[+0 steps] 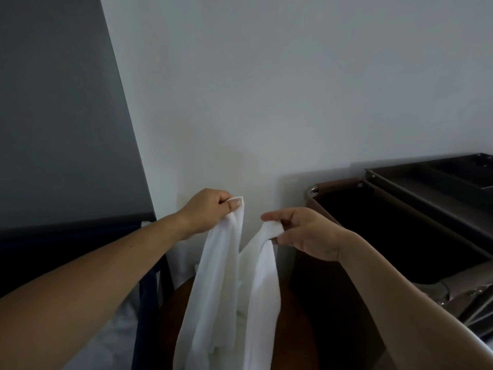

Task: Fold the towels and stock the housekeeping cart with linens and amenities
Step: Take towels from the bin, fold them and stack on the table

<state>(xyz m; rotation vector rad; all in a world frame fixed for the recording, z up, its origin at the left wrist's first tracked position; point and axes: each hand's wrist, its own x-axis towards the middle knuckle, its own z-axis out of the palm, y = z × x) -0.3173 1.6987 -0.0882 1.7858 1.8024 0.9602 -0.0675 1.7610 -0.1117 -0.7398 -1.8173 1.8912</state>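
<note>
A white towel hangs down in front of me in two long folds. My left hand pinches one top corner between thumb and curled fingers. My right hand, a little lower and to the right, pinches the other top corner. The two hands are a short gap apart. The housekeeping cart stands at the right, with a dark brown linen bag and a dark tray top. The towel's lower end runs out of view at the bottom.
A pale wall fills the view ahead. A dark blue frame with white linen behind it stands at the lower left. A round brown wooden surface lies below the towel. A grey panel covers the upper left.
</note>
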